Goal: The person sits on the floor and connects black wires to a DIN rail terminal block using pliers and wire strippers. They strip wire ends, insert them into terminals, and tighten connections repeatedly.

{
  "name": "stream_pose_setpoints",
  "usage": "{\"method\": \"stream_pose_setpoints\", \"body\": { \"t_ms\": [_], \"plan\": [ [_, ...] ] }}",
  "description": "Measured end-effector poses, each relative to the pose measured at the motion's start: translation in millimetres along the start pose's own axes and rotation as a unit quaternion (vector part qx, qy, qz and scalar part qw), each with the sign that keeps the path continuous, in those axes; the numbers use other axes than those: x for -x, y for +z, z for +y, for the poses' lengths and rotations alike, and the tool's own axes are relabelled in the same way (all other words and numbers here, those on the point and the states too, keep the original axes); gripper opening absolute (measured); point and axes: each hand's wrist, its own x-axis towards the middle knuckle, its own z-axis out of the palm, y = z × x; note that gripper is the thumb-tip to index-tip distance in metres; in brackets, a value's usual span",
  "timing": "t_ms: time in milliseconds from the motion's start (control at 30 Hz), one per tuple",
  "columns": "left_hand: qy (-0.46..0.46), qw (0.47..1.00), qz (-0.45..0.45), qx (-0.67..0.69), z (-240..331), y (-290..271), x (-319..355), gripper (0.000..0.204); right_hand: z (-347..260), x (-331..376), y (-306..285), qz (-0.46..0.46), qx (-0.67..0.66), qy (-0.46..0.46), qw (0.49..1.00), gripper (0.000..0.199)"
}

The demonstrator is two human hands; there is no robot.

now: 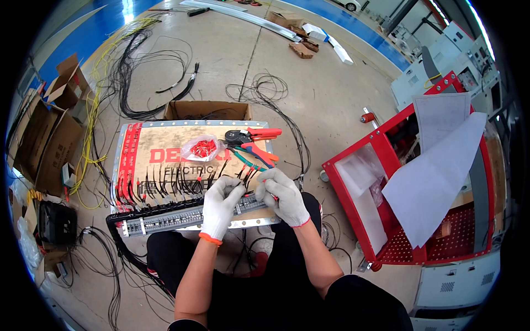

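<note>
Both my hands wear white knit gloves over the cardboard-topped panel on my lap. My left hand (222, 202) is closed in a pinch on a thin black wire (245, 180) near the right end of a wire row. My right hand (285, 199) is closed just to the right, with a tiny red piece, apparently a ferrule (275, 197), at its fingertips. Below them runs a grey terminal strip (165, 222) beside a black wire bundle (165, 208). Beyond lie a clear bag of red ferrules (202, 148), a red-handled crimping tool (251, 135) and cutters with red-blue handles (258, 154).
To the right stands a red metal cart (353, 146) with white paper sheets (430, 179) draped over it. Open cardboard boxes (52, 143) and a black case (57, 223) sit at the left. Black cables (124, 83) and a yellow cable (96, 110) lie coiled across the floor.
</note>
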Motion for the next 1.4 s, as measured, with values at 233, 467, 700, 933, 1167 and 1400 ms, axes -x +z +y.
{"method": "stream_pose_setpoints", "body": {
  "t_ms": [233,467,700,933,1167,1400],
  "plan": [
    [-0.017,1.0,-0.021,0.011,4,-2,0,0.016,15,-2,9,0.04,0.068,-0.054,0.995,0.016],
    [-0.018,1.0,-0.021,0.007,2,-2,0,0.016,11,-3,10,0.033,0.167,-0.076,0.983,0.016],
    [-0.021,0.999,-0.024,-0.002,3,-3,-1,0.017,10,-3,15,0.075,0.156,-0.067,0.983,0.017],
    [-0.005,1.0,-0.018,-0.014,3,-3,0,0.017,16,-4,11,0.03,0.216,-0.106,0.97,0.019],
    [-0.002,0.999,-0.021,-0.027,0,-4,0,0.017,13,-2,12,0.023,0.284,-0.117,0.951,0.017],
    [0.007,1.0,0.002,-0.014,-4,-2,-1,0.014,15,-13,19,0.011,0.439,-0.299,0.847,0.024]
  ]
}}
